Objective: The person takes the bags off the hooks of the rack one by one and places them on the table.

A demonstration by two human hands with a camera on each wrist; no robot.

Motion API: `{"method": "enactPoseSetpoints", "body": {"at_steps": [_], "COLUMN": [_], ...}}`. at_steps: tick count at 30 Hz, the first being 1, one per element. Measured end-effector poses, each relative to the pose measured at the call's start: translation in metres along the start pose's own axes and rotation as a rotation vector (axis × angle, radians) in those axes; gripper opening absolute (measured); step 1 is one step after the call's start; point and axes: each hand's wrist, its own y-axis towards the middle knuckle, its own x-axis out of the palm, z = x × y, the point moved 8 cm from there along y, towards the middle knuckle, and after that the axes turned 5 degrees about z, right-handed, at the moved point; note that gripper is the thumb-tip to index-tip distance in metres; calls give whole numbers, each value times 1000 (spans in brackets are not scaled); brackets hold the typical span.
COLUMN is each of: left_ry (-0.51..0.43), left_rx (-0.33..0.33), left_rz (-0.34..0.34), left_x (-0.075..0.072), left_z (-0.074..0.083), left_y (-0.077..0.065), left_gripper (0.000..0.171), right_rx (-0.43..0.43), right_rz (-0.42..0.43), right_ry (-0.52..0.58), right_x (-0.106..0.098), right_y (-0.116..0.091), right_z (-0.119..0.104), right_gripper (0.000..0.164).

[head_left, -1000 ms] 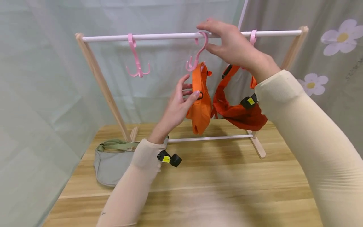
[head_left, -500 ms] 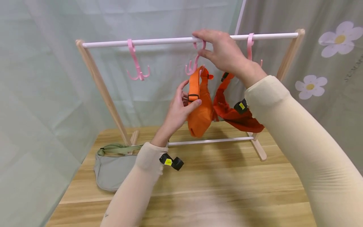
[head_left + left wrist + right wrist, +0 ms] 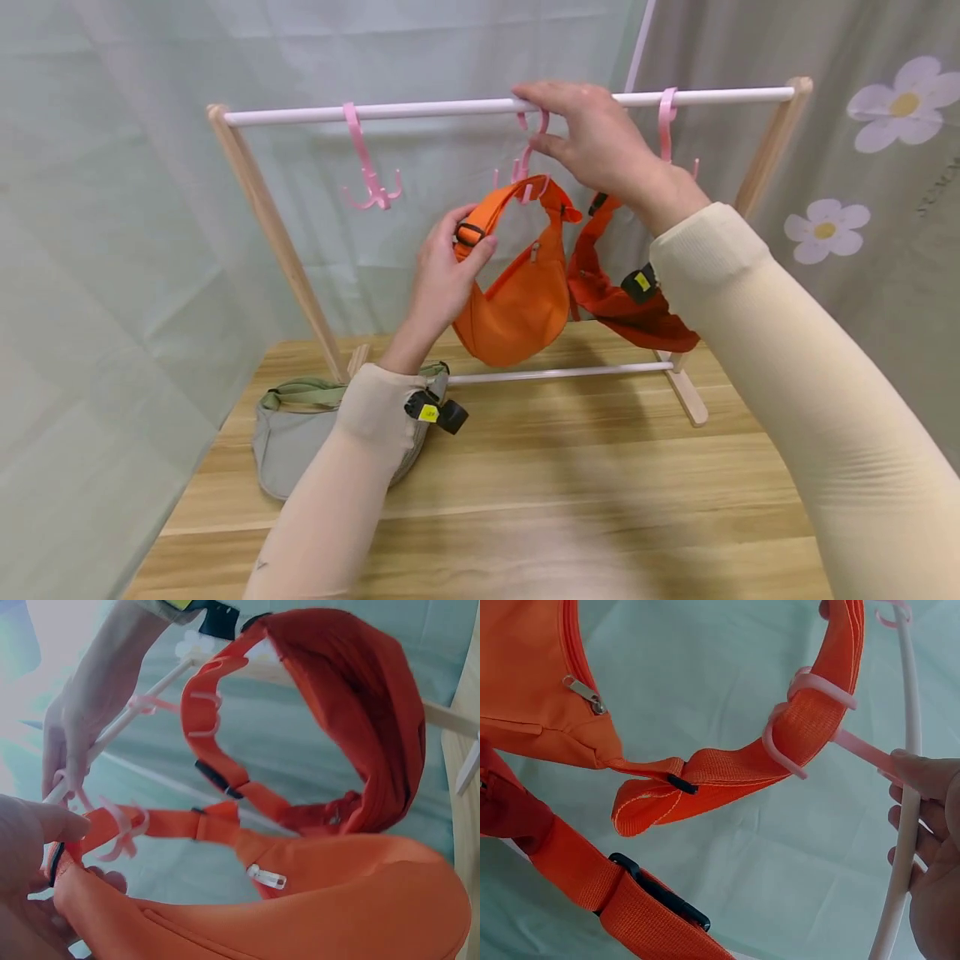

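Observation:
An orange crossbody bag [image 3: 517, 325] hangs by its strap [image 3: 817, 724] on the prongs of the middle pink hook [image 3: 862, 749]. My left hand [image 3: 444, 271] pinches that strap beside the black buckle [image 3: 470, 234], thumb in front and fingers behind. Up at the white rod [image 3: 442, 108], my right hand [image 3: 592, 129] holds the top of the same hook against the rod. Its thumb lies on the hook's stem and its fingers curl round behind the rod. A darker red-orange bag [image 3: 633, 325] hangs to the right, partly hidden by the right arm.
The rod spans a wooden stand with legs [image 3: 277, 233] at both ends. Other pink hooks hang at left [image 3: 365, 158] and right [image 3: 666, 125]. A grey bag with a green strap [image 3: 292, 446] lies on the wooden table [image 3: 585, 483], partly behind the left forearm.
The orange bag has swung from nearly edge-on to showing its broad front. My left hand has drawn the strap leftward, and the middle hook has turned. The right hand stays at the rod.

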Motion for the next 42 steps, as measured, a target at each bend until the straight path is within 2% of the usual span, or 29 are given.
{"method": "enactPoseSetpoints", "body": {"at_steps": [4,12,22,28,30,34,38,42], "left_ry": [-52,-203,-358,-510,-558,-616,-630,-630], "left_rx": [11,91,175,320,350,360,353,345], "left_rz": [-7,66,119,120,113,144,191,179], "left_x": [-7,-19,-23,-25,-26,-35,-45,-50], "left_z": [-2,4,33,61,67,73,73,72], "left_y": [5,11,25,29,28,25,22,19], "left_gripper": [47,39,27,27,28,29,26,25], "right_rx": [3,-5,20,39,51,65,73,70], "right_rz": [-2,-1,2,-1,-2,-2,-7,-12], "right_ry": [-9,-19,-16,-4,-3,0,1,-7], "right_x": [1,3,6,9,10,10,10,10], "right_y": [1,3,6,6,6,7,7,7], "right_z": [1,-3,-1,-1,0,0,1,1], "right_gripper": [61,60,61,61,60,59,59,61]}}
